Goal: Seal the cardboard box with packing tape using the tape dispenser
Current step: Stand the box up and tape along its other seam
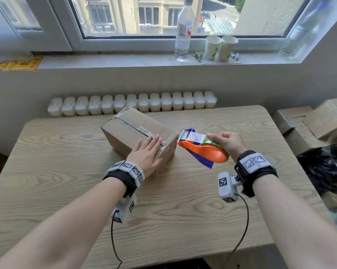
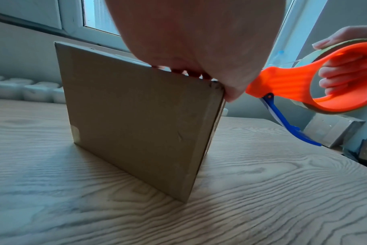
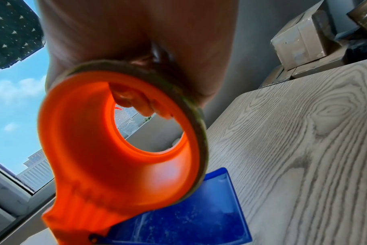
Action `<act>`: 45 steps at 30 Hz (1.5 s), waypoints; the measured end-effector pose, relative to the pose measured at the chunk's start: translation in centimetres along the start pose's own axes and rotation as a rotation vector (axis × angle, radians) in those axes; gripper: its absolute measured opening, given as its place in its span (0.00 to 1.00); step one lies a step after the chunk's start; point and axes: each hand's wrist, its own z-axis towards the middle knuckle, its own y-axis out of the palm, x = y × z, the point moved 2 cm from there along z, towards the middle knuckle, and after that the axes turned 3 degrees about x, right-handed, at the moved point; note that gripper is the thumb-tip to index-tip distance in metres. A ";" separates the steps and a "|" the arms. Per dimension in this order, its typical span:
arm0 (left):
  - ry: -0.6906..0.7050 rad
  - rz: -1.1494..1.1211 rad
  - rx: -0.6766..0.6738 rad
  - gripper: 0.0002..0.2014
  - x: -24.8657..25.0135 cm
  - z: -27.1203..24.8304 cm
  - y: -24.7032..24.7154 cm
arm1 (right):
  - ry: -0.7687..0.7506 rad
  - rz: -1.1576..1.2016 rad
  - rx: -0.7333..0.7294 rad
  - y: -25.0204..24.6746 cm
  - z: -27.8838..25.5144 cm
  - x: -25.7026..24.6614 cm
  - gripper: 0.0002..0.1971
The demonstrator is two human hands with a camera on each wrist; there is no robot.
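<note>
One box [image 1: 136, 133] lies on the table [image 1: 66, 191], its top seam partly taped. The left hand [image 1: 146, 154] rests flat on the box's near end, fingers straight and together. Just right of the box, not touching it, the right hand [image 1: 227, 142] grips one orange dispenser [image 1: 204, 150] through its ring, thumb on the tape roll. Behind the box, on the sill, stand one bottle [image 1: 183, 30] and two cups [image 1: 220, 47]. More cartons [image 1: 315, 121] are stacked right of the table.
</note>
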 end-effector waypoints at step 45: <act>0.147 -0.263 0.136 0.06 1.8 2.3 -14.8 | -0.314 -0.502 -0.305 3.3 -0.3 -11.5 0.20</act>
